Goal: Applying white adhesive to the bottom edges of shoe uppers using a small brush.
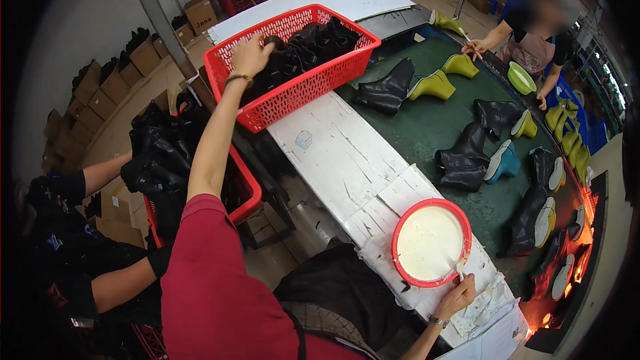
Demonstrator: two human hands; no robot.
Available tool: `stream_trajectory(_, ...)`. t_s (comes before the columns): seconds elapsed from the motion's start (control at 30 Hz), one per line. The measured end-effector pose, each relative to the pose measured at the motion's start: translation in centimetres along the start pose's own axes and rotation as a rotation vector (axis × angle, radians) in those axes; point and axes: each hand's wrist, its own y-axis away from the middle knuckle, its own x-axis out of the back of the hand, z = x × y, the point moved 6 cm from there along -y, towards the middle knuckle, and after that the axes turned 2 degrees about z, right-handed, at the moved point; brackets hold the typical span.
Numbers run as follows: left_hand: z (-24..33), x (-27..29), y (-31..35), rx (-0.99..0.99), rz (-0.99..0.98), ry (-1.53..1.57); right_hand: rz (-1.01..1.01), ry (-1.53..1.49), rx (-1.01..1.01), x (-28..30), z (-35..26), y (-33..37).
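Note:
My left hand (251,57) reaches over the near left part of a red plastic basket (303,97). Its fingers are apart, beside the black boots (303,53) piled inside, and nothing shows in its grasp. My right hand (457,295) is closed on a small brush (460,269), whose tip is at the near right rim of a red bowl (399,263). A creamy white liquid (430,243) fills much of that bowl. The bowl stands on the white, glue-stained edge board (333,153) of the worktable.
Black boots (463,157) and yellow-green shoe forms (433,85) lie on a green belt (413,133). Across it, a co-worker (537,47) holds a brush near a green bowl (521,78). Left, another person (80,240) stands by a second red basket (247,203) of black boots. An orange glow (567,287) lights the belt's end.

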Motion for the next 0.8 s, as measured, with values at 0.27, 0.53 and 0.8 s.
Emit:
stream_trajectory(0.27, -5.4, -4.0, 6.5, 0.541, -0.511, 0.633, 0.027, -0.01, 0.07, 0.2, 0.1, 0.2)
stream_trajectory(0.53, -6.6, -2.1, 5.9, 0.591, -0.272, 0.628, 0.001, -0.053, 0.002, 0.4, -0.4, 0.1)
stream_trajectory(0.8, 3.7, 17.4, 11.3, 0.085, 0.525, 0.468, 0.021, 0.016, 0.028, 0.6, -0.8, 0.5)
